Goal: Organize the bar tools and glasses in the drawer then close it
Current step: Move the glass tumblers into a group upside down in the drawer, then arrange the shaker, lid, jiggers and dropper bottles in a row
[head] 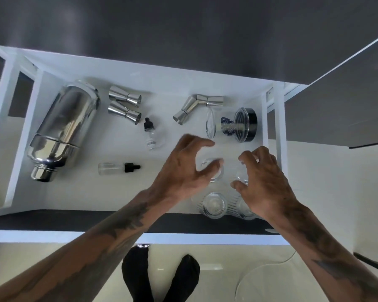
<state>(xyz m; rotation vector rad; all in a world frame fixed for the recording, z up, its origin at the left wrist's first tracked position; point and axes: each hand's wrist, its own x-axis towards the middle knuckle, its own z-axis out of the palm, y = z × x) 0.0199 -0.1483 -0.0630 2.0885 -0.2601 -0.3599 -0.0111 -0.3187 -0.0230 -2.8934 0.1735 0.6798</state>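
Observation:
The white drawer (140, 83) is pulled open below me. My left hand (181, 168) hovers with fingers spread, its thumb over a clear glass (215, 174) standing in the right half. My right hand (264, 179) curls its thumb and fingers around a second clear glass (241, 174) beside it. Two more ribbed glasses (213, 204) (247, 211) stand by the drawer's front wall, the right one partly hidden by my wrist. A steel shaker (61, 131) lies at the left. Two jiggers (124, 106) lie in the upper middle and two more (196, 106) at the upper right.
Two dropper bottles lie loose, one (151, 134) in the middle and one (118, 168) left of my left hand. A clear jar with a black lid (234, 125) lies on its side at the right wall. The dark drawer front (52, 221) faces me; my feet (159, 277) stand below it.

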